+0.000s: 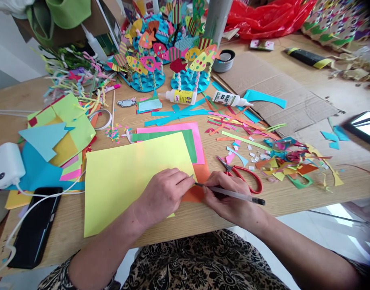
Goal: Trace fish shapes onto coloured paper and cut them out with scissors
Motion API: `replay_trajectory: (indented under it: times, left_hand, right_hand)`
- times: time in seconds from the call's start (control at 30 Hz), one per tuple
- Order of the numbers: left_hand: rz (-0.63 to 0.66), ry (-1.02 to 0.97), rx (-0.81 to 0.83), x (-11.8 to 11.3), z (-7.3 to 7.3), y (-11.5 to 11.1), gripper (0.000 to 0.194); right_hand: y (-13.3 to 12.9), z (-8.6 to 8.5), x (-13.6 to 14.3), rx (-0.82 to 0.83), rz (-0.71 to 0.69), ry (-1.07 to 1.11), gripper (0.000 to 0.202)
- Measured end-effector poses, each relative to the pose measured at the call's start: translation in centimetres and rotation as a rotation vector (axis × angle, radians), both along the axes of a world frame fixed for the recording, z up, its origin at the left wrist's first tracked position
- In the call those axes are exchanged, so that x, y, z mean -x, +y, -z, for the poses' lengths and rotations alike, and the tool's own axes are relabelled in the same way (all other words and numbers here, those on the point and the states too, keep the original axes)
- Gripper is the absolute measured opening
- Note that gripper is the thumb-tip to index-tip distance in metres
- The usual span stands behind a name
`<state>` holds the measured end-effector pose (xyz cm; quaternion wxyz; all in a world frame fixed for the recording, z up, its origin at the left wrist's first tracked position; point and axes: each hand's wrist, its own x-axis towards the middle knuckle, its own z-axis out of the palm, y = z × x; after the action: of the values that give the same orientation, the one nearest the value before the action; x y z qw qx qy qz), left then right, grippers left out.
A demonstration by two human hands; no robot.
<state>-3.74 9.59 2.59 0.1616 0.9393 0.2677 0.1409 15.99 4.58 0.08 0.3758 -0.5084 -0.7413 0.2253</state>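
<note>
My left hand (162, 195) presses flat on the lower right corner of a large yellow paper sheet (124, 177) lying on the wooden table (281, 197). In my right hand (225, 195) is a thin grey pen (233, 194), its tip touching the yellow sheet's edge beside my left fingers. An orange sheet (199, 177) lies beneath, with green (189, 139) and pink (193, 129) sheets stacked behind. Red-handled scissors (242, 175) rest just beyond my right hand.
Two glue bottles (180, 96) (230, 98) lie mid-table before paper fish displays (169, 60). Coloured scraps (278, 155) litter the right, loose sheets (60, 137) the left. A black phone (35, 227) and white device (5, 165) sit at the left edge, cardboard (275, 88) at the back right.
</note>
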Motion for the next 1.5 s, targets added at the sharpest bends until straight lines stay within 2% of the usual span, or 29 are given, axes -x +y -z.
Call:
replay_trajectory:
  times: [1.5]
  left_hand:
    - [-0.007, -0.037, -0.077, -0.38, 0.09, -0.22, 0.02]
  right_hand:
    - [-0.01, -0.45, -0.17, -0.02, 0.009, 0.01, 0.015]
